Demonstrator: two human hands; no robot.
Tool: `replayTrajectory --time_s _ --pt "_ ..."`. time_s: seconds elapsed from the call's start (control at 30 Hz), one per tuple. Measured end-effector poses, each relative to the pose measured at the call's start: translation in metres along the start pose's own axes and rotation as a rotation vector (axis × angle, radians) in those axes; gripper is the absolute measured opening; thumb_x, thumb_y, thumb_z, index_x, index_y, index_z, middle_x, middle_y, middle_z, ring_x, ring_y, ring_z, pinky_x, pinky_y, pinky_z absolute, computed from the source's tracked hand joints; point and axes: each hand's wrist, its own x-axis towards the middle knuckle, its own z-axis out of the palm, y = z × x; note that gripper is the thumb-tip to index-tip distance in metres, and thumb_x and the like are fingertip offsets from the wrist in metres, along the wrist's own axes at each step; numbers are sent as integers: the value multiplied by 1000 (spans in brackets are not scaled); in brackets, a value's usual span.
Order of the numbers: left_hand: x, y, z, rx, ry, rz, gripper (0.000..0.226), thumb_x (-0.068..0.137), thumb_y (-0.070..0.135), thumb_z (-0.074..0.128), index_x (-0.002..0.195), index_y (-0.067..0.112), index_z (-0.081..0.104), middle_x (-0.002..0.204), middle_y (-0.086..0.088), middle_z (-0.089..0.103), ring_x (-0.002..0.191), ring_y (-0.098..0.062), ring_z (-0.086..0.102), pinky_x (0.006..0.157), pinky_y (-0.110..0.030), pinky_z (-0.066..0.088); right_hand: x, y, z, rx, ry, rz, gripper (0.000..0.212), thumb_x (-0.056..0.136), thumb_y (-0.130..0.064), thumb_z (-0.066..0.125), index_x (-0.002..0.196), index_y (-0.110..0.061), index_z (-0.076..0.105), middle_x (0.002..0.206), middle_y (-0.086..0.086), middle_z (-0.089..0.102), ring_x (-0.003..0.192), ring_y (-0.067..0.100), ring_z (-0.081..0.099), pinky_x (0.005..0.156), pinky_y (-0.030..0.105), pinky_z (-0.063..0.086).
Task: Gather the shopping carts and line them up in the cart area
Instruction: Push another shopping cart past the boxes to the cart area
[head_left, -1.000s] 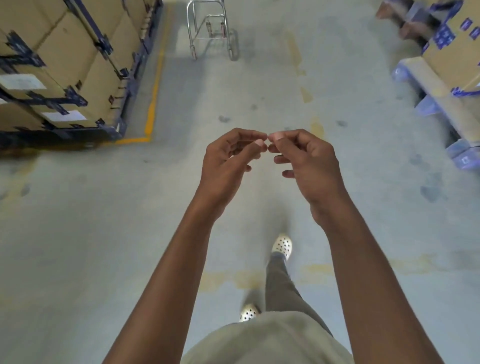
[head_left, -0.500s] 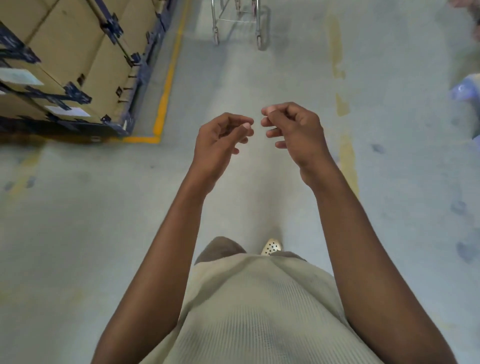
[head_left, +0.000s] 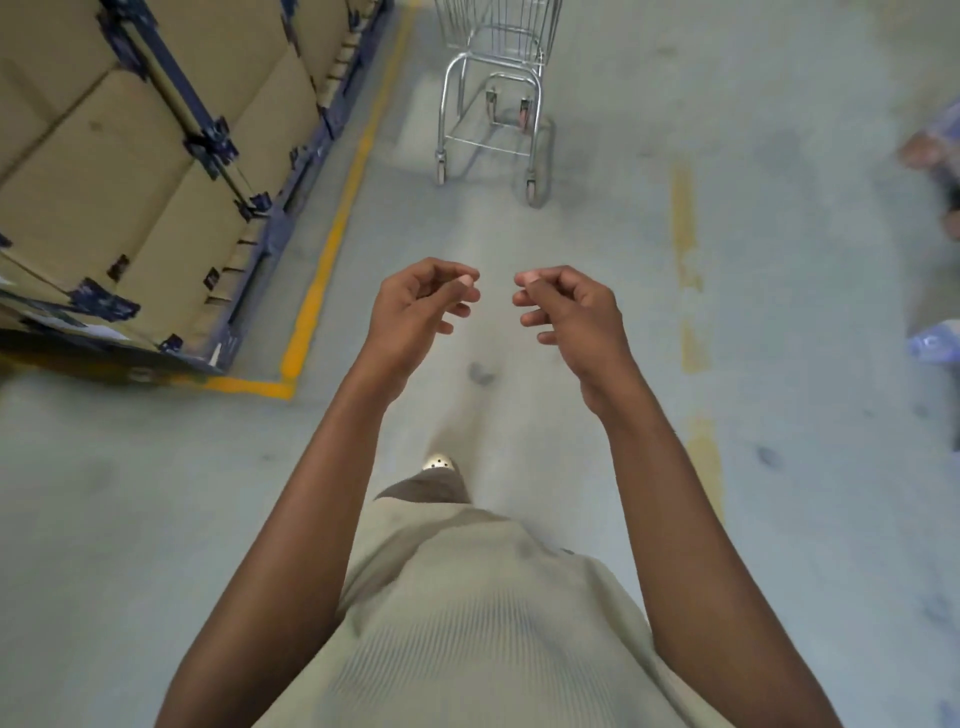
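one metal cart (head_left: 493, 104) stands alone up ahead on the gray floor (head_left: 789, 249), beside the yellow line (head_left: 322, 280) and big boxes (head_left: 130, 171). nobody touches it. the left hand (head_left: 415, 317) and right hand (head_left: 571, 317) are up, fingers curled in, holding nothing. i think most of the job is left.

The shopping cart (head_left: 498, 31) is shiny metal wire, the boxes (head_left: 93, 197) matt cardboard, the floor (head_left: 779, 312) dull concrete
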Motion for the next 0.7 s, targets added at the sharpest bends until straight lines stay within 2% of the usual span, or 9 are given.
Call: replayTrajectory --time_s 0.13,0.27,0.5,0.7 --pt "106 29 -16 11 -53 -22 15 99 17 63 108 11 72 97 -9 76 83 -16 68 71 -29 48 88 -49 14 36 57 31 16 100 -33 63 105 -23 74 97 -4 77 75 4 66 74 26 50" --pt "190 37 -19 19 -114 -80 14 98 18 64 108 11 72 96 -9 77 84 -17 69 72 -31 49 169 -68 23 44 77 112 15 99 -34 63 104 -25 74 96 -5 77 76 4 67 76 28 51" --pt "361 27 -18 32 -93 -129 11 97 16 66 105 13 74 93 -8 77 81 -16 68 71 -31 49 351 -96 35 83 71 162 16 98 -31 64 106 -22 74 99 -3 77 79 6 67 78 29 52" --pt "520 62 -4 64 -98 -102 11 97 16 65 105 13 73 93 -7 77 81 -15 69 68 -26 50 506 -134 23 119 66 197 16 98 -28 64 106 -19 75 99 0 77 78 9 66 77 29 48"
